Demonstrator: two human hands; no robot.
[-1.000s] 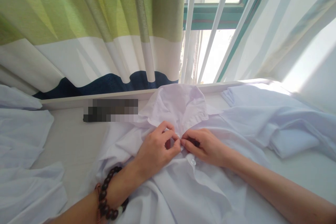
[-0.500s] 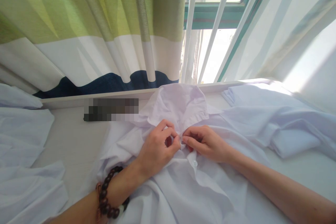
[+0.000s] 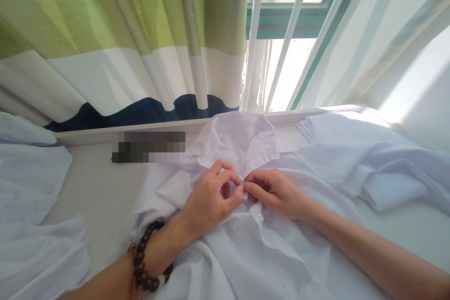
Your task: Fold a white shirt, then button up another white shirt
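A white shirt (image 3: 225,243) lies spread in front of me, its collar (image 3: 242,133) pointing away toward the window. Just below the collar, my left hand (image 3: 216,192) pinches the front edge of the shirt between thumb and forefinger. Its wrist wears a dark bead bracelet (image 3: 140,260). My right hand (image 3: 272,192) meets it there, its fingertips closed on the same bit of cloth. Whatever small part sits between the fingertips is hidden. A small white button (image 3: 260,218) shows on the shirt front a little below both hands.
White cloth (image 3: 28,183) lies along the left side, and folded white cloth (image 3: 393,190) is at the right. A blurred-out dark object (image 3: 147,146) rests near the back ledge (image 3: 84,137). Green and white curtains (image 3: 123,56) and white window bars (image 3: 286,37) stand behind.
Both hands stay at the same spot below the collar. The left thumb and fingertips have shifted slightly right, closer to the right fingertips.
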